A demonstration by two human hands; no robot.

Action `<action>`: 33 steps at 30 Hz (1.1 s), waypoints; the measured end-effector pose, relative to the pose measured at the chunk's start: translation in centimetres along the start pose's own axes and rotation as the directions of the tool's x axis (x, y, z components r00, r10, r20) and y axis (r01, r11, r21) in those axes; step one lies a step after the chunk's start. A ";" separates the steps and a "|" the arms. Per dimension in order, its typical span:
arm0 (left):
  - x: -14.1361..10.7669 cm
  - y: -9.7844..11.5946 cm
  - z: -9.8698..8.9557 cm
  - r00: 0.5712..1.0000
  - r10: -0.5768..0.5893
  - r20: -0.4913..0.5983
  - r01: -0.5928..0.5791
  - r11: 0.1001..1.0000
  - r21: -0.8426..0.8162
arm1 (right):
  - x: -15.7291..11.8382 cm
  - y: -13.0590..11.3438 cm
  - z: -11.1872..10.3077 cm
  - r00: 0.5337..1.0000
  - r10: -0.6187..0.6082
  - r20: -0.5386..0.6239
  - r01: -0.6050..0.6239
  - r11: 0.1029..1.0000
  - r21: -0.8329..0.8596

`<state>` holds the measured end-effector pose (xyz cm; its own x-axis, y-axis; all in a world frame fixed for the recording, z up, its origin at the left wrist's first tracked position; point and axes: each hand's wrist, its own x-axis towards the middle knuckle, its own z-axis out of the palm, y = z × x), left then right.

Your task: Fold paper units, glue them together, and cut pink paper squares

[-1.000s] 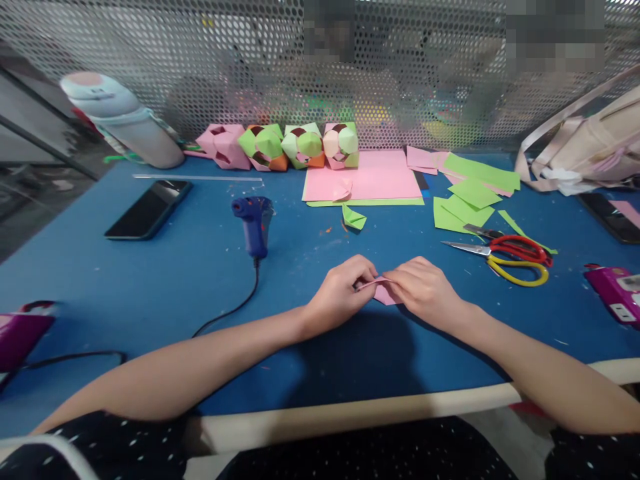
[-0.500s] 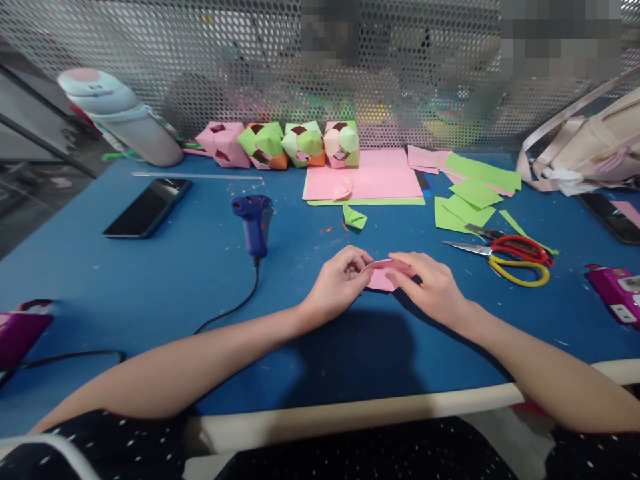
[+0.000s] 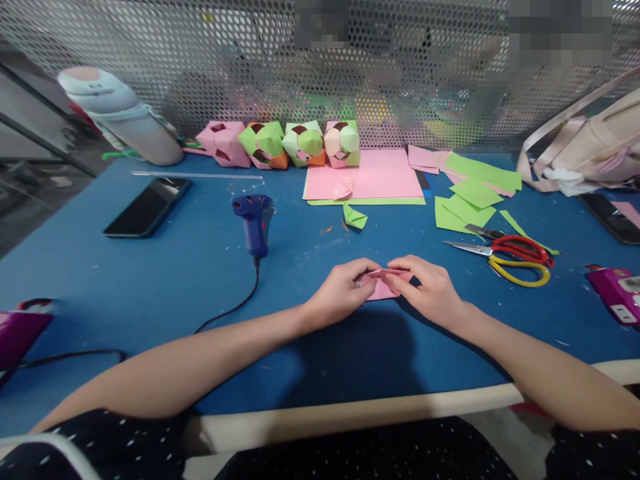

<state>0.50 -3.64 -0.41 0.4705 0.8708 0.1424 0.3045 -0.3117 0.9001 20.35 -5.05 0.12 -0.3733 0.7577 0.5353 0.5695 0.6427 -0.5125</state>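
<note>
A small folded piece of pink paper is held between both hands above the blue table. My left hand pinches its left side, thumb in front and fingers behind. On its right side, my right hand grips it the same way, with the thumb pressed on the paper. Beyond the hands lie a folded green paper piece and a folded pink piece, the latter on a stack of pink sheets.
A blue glue gun stands left of the hands, its cord running toward my left forearm. Scissors, a cutter and green paper pieces lie right. Folded paper shapes, a phone and a bottle are farther back.
Both hands have lowered slightly toward me with the pink paper. The paper's upper edge looks flatter, and my left fingers have shifted on it.
</note>
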 end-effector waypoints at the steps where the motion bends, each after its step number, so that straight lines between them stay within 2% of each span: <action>1: 0.0 0.0 0.0 1.000 0.006 -0.008 -0.006 1.000 0.005 | -0.1 0.1 0.1 1.000 0.007 0.005 -0.007 1.000 -0.006; 8: 0.1 0.6 -0.2 0.999 -0.008 -0.049 0.010 0.999 0.038 | -0.4 -0.2 0.4 0.996 0.085 0.014 -0.086 0.989 0.123; 12: 0.2 0.4 -0.2 0.998 -0.019 -0.056 0.020 1.000 0.021 | -0.3 -0.5 0.3 0.997 0.019 0.071 -0.030 0.988 0.150; 15: 0.2 0.2 -0.2 0.998 -0.001 -0.062 0.002 1.000 0.020 | -0.2 -0.5 0.3 0.999 -0.038 0.032 0.032 0.984 0.174; 19: 0.2 0.3 -0.2 0.998 0.030 -0.051 -0.027 0.998 0.053 | 0.0 -0.4 0.4 0.999 -0.030 -0.037 0.035 0.986 0.165; 25: 0.2 0.3 -0.3 0.998 0.045 -0.045 -0.042 0.997 0.066 | 0.0 -0.6 0.3 0.999 -0.040 -0.022 0.043 0.987 0.155; 30: 0.1 0.3 -0.2 0.996 0.022 -0.091 -0.015 0.997 0.079 | -0.3 -0.4 0.6 0.999 0.038 -0.024 -0.036 0.995 0.095; 33: 0.0 0.4 -0.2 0.992 0.005 -0.129 0.002 0.999 0.053 | -0.4 -0.2 0.8 0.994 0.098 0.051 -0.101 0.993 0.057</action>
<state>0.50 -3.67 -0.01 0.3613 0.9110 0.1989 0.3490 -0.3300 0.8771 19.80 -5.41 -0.54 -0.3522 0.8220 0.4475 0.5615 0.5681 -0.6016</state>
